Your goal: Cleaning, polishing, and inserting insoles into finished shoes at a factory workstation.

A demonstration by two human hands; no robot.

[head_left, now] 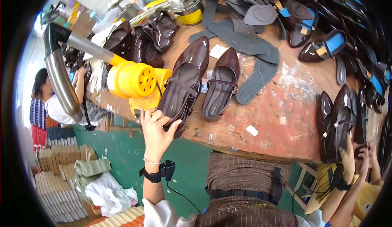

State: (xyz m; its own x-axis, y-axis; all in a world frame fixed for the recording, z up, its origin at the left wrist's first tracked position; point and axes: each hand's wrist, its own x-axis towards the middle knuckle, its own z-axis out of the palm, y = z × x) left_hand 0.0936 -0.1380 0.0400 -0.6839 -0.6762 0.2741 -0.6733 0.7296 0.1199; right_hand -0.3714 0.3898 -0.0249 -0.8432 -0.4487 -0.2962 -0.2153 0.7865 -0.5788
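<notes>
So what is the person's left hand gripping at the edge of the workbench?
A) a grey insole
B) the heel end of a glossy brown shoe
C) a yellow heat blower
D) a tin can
B: the left hand closes its fingers on the heel end of the brown shoe, which lies toe away on the workbench beside the yellow blower.

Glossy brown pointed shoe (183,82) (strapped, sole down) overhangs the workbench's near edge.
</notes>
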